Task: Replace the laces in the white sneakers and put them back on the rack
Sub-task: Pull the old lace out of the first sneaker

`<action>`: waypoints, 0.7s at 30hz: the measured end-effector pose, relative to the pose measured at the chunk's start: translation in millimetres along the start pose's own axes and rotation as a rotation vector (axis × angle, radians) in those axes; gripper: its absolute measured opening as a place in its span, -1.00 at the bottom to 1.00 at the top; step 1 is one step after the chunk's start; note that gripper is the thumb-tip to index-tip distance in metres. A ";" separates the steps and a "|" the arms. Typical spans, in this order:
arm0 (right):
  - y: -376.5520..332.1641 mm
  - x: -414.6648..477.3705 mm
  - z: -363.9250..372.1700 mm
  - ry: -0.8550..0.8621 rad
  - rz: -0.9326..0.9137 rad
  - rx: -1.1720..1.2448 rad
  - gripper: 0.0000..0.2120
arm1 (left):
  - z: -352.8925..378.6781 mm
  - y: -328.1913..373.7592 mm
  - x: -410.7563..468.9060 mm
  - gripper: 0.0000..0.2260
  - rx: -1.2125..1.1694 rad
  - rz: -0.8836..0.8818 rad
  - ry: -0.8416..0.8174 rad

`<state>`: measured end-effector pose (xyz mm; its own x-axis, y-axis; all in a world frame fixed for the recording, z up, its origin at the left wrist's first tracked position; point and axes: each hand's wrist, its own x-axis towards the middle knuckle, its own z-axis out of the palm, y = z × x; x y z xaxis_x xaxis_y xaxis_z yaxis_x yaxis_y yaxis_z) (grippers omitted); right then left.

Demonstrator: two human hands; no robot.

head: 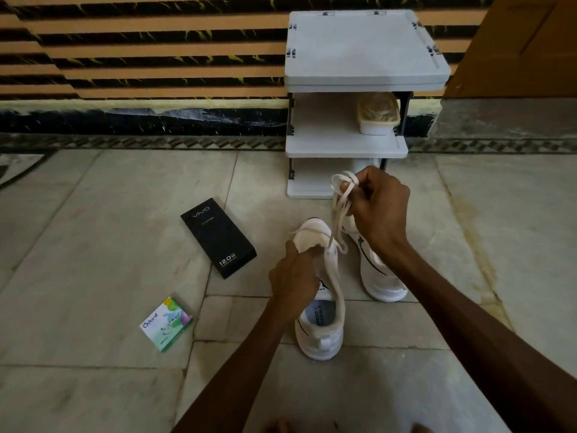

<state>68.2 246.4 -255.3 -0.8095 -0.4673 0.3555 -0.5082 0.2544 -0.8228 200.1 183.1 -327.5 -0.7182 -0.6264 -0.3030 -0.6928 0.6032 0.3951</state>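
White near sneaker (318,335) stands on stone floor (93,245), toe toward white rack (346,150). Left hand (293,276) grips its front, fingers curled over tongue area. Right hand (377,210), raised above, pinches bunched white lace (338,214) running down to its eyelets. Second sneaker (384,282) just beside, right. Black box (218,237), green-white packet (165,323) lie left

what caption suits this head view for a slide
Right hand holds up the flat white lace of a white mesh sneaker steadied by the left hand

On the floor (103,245): white sneaker (318,339) beside second sneaker (384,285), black box (218,237), green packet (166,324), white rack (365,48) behind them.
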 end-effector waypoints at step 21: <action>-12.9 20.8 -22.8 -0.075 -0.016 -0.108 -0.91 | 5.0 8.7 -7.1 -0.55 0.102 0.021 0.150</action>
<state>51.2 252.8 -227.2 -0.7788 -0.5332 0.3305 -0.5528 0.3343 -0.7633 198.8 195.3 -326.3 -0.7199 -0.6753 -0.1602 -0.6865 0.6589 0.3075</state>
